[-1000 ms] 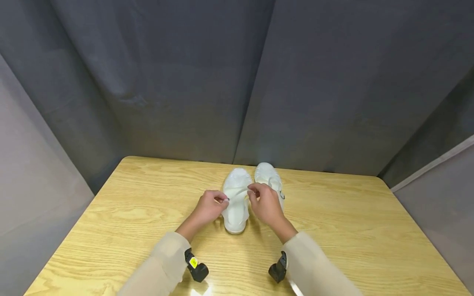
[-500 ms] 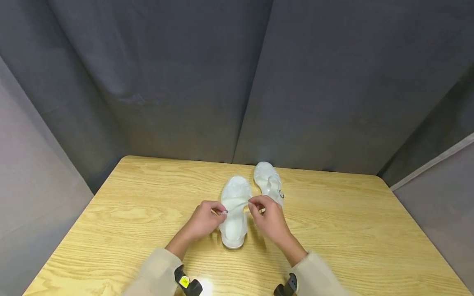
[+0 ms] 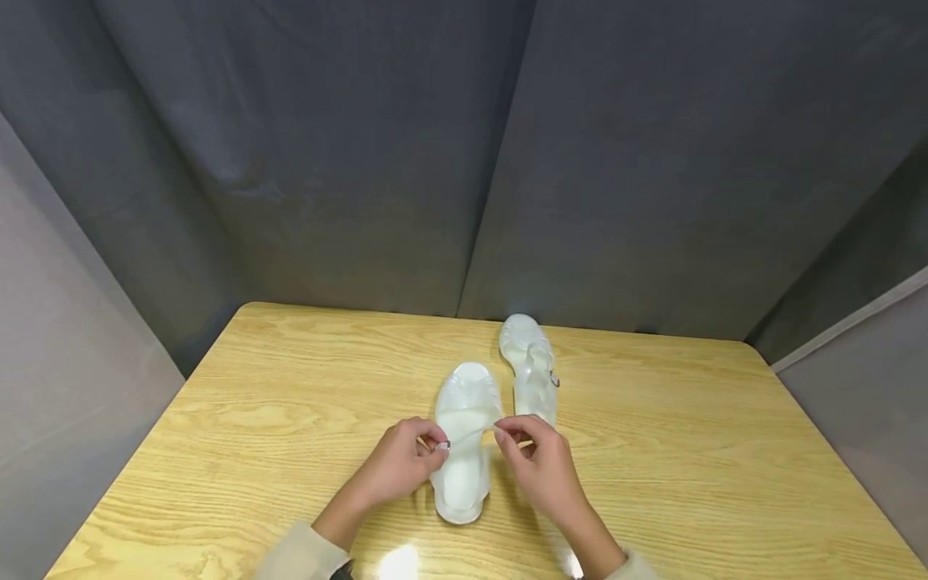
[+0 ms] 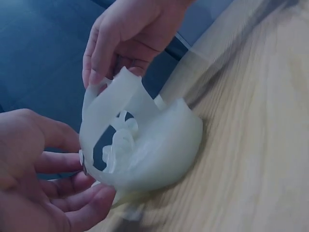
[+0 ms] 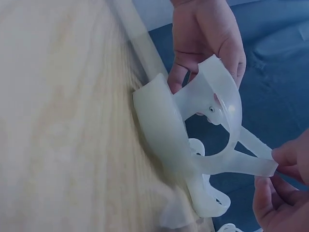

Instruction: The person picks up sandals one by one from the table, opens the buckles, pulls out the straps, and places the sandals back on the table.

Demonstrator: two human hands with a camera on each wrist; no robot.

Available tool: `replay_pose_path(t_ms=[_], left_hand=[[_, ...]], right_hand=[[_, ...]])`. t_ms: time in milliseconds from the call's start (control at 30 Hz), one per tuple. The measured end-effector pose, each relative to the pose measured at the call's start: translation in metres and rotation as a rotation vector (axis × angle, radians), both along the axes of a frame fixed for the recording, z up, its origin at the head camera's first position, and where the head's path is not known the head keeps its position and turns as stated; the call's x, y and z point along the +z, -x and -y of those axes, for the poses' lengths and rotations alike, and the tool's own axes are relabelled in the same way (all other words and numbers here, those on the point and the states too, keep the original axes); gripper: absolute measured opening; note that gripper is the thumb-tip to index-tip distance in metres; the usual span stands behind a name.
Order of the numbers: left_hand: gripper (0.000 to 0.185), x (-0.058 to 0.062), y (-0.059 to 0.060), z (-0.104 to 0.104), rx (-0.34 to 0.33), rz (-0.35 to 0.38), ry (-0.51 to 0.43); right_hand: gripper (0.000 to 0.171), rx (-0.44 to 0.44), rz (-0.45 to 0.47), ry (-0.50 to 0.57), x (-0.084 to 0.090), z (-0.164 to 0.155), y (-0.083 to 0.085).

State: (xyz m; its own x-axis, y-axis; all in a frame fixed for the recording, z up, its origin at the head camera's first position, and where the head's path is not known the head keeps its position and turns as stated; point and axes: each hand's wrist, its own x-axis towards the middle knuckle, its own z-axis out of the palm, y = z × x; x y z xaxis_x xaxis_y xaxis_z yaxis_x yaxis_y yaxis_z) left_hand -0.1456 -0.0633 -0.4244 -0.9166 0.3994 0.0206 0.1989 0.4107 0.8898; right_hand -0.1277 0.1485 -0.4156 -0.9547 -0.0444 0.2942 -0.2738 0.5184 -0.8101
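Note:
Two translucent white jelly sandals lie on the wooden table (image 3: 652, 451). The near sandal (image 3: 461, 451) lies between my hands, toe pointing away. My left hand (image 3: 437, 444) pinches the left end of its ankle strap (image 3: 470, 433), by the buckle. My right hand (image 3: 505, 436) pinches the strap's right end. In the right wrist view the right hand (image 5: 276, 166) pulls the free strap (image 5: 236, 165) out from the sandal (image 5: 166, 130). In the left wrist view the left hand (image 4: 84, 166) holds the sandal (image 4: 154, 145) at its buckle side. The far sandal (image 3: 532, 366) lies untouched, its strap fastened.
Dark grey curtains (image 3: 464, 161) close the table in at the back and on both sides. The table's far edge runs just behind the far sandal. Bare wood lies to the left and right of the sandals.
Both hands have drawn the near sandal toward me, away from the far sandal, still holding its strap ends. The far sandal has stayed in place.

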Motion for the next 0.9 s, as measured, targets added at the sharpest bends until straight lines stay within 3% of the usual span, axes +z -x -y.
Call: replay_pose_path(t_ms=[267,533,733,900], left_hand=[[0.009,0.004,-0.017,-0.001,-0.019,-0.015,0.007],[0.011,0.003,-0.023,-0.001,-0.012,-0.001,-0.007],[0.022,-0.003,-0.022,0.003,-0.016,0.101,-0.096],[0.023,-0.010,-0.018,0.008,0.005,0.188,-0.165]], right_hand=[[0.005,-0.014,-0.013,0.030,-0.004,-0.003,-0.018],[0.007,0.000,-0.027,0.054,-0.004,-0.003,-0.027],[0.012,-0.003,-0.005,0.017,-0.005,0.000,-0.020],[0.017,0.012,-0.061,-0.038,-0.004,0.005,-0.014]])
